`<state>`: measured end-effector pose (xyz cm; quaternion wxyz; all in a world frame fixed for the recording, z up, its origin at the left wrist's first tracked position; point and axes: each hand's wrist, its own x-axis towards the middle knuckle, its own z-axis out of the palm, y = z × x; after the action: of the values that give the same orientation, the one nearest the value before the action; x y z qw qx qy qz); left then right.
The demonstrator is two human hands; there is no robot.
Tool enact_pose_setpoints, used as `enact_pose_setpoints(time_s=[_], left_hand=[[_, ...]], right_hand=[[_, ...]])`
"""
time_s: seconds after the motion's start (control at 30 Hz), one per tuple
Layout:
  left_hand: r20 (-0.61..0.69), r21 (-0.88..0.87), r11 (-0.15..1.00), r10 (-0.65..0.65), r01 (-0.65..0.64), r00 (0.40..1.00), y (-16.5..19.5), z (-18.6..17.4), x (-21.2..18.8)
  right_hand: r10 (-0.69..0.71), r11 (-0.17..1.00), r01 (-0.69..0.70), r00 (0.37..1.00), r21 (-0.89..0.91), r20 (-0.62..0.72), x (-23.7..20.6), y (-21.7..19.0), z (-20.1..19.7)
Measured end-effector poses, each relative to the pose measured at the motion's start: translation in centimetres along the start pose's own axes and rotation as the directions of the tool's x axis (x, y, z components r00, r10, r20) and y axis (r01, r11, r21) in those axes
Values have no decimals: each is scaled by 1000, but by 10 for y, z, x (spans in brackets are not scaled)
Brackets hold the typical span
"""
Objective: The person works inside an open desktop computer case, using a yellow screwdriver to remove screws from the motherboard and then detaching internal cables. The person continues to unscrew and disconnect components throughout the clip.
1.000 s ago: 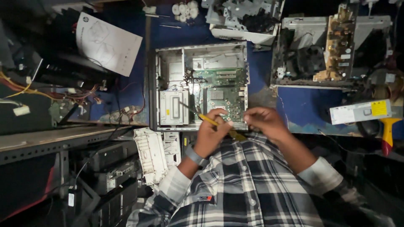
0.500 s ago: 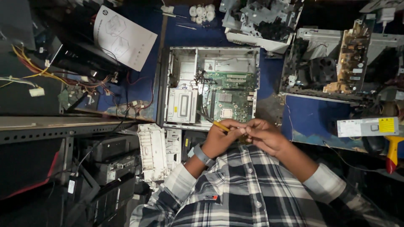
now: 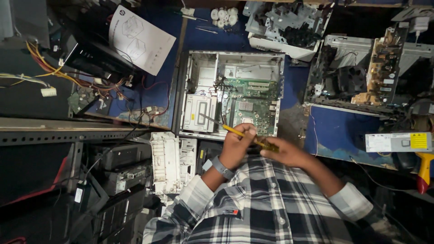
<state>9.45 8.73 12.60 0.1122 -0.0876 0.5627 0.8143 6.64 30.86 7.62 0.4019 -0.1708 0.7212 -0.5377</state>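
Observation:
An open desktop computer case (image 3: 189, 86) lies flat on the blue bench, showing its green motherboard (image 3: 253, 106) and a metal drive cage (image 3: 199, 113). Both my hands hover over the case's near edge. My left hand (image 3: 236, 147), with a watch on the wrist, grips the shaft end of a yellow-handled screwdriver (image 3: 233, 131). My right hand (image 3: 285, 154) is closed around the handle end. The metal tip points up and left over the drive cage.
A printed sheet (image 3: 140, 38) and a tangle of coloured wires (image 3: 54, 77) lie at the left. Dismantled machine parts (image 3: 289, 22) and a circuit-board unit (image 3: 379, 72) crowd the back right. A grey power supply box (image 3: 398, 141) and a red-and-yellow tool handle (image 3: 424, 167) sit at the right. A white plastic panel (image 3: 165, 160) leans below the case.
The view has shifted a little. Both hands stay on the screwdriver at the case's near edge; they closed together, and now the right hand sits further out along the handle.

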Motion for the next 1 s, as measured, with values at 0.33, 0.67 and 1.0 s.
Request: enact_pose_setpoints(time_s=[0.33, 0.67, 1.0], left_hand=[[-362, -195, 849, 403, -491, 840, 92, -70, 28], [-384, -47, 957, 248, -287, 889, 70, -83, 23], [-306, -162, 949, 214, -272, 928, 44, -84, 33]], right_hand=[[-3, 995, -7, 994, -100, -107, -28, 40, -10], [192, 981, -188, 959, 38, -207, -70, 34, -25], [157, 983, -174, 961, -56, -229, -72, 27, -32]])
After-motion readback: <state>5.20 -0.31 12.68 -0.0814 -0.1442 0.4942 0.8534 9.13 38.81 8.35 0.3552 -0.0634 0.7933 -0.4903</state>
